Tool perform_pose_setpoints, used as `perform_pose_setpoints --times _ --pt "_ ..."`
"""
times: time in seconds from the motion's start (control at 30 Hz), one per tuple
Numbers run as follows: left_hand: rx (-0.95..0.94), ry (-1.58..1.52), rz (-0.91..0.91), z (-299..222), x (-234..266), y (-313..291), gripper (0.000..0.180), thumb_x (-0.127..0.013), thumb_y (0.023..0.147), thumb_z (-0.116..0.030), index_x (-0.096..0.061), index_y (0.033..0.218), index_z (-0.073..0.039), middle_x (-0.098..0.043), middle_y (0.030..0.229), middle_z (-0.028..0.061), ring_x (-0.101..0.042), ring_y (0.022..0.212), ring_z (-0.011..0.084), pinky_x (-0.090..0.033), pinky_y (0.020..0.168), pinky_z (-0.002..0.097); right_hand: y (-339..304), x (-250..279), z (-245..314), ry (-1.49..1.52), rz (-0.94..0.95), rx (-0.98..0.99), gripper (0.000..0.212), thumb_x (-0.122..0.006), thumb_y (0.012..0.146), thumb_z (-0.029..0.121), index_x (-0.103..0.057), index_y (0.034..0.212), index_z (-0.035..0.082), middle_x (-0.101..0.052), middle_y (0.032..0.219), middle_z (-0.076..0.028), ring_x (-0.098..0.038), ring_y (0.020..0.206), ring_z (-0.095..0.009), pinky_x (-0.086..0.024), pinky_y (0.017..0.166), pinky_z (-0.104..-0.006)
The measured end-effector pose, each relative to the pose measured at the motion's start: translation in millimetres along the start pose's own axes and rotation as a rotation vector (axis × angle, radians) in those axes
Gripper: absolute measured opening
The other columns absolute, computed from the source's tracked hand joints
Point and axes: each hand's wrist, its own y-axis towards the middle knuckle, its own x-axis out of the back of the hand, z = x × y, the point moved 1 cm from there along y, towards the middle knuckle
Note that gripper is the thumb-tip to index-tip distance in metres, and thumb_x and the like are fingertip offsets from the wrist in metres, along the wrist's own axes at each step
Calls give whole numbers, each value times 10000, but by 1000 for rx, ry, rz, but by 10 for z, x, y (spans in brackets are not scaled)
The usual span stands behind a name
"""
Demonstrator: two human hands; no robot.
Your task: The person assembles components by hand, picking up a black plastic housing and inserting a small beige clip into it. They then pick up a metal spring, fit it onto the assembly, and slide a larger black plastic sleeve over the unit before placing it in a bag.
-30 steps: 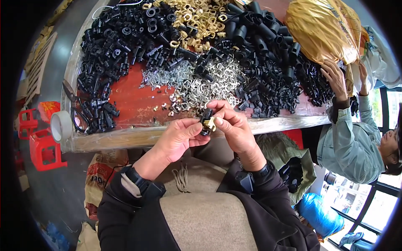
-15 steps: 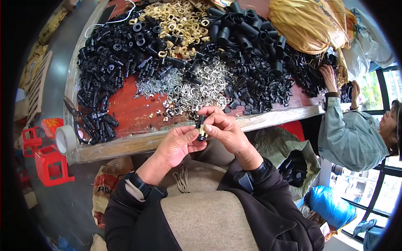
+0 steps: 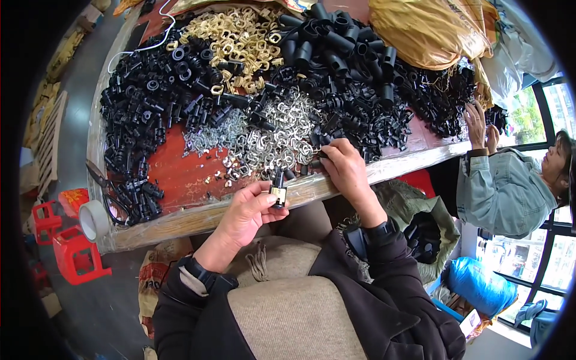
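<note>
Held in the fingertips of my left hand (image 3: 245, 215) is a small black cylindrical fitting (image 3: 278, 179) with a brass-coloured ring or clip (image 3: 279, 194) round its lower part. The fitting stands roughly upright just off the table's front edge. My right hand (image 3: 348, 170) is apart from it, reaching over the edge to the small black plastic pieces (image 3: 390, 137). Its thumb and fingers are bent together there; what they grip, if anything, is hidden. Left of that hand lies a heap of silver C-shaped clips (image 3: 277, 141).
Black fittings (image 3: 150, 99), brass-coloured rings (image 3: 240, 45), black tubes (image 3: 342, 45) and small screws (image 3: 216, 133) are heaped on the red table (image 3: 180, 174). Pliers (image 3: 99, 176) and a tape roll (image 3: 94, 220) lie at the left corner. A co-worker (image 3: 504, 186) handles parts at right.
My right hand has let go of the fitting and moved right to the black pieces at the table's edge. My left hand keeps the fitting, slightly lower and further left.
</note>
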Motion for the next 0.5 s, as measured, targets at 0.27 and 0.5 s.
perform_pose_setpoints --times 0.27,0.5 --pt "-94 -3 -45 25 42 13 230 -557 750 -118 -487 955 -38 -581 841 103 -582 727 178 -482 706 319 110 -50 -85 26 -132 8 74 -548 726 56 -545 797 38 -499 759 -92 -502 677 -274 -415 573 -317" --pt "-146 17 -69 38 34 9 233 -550 762 -114 -508 979 -40 -582 861 95 -579 738 165 -482 714 314 84 98 151 454 -61 -334 56 -545 750 61 -530 781 16 -505 677 -82 -496 586 -198 -400 533 -277"
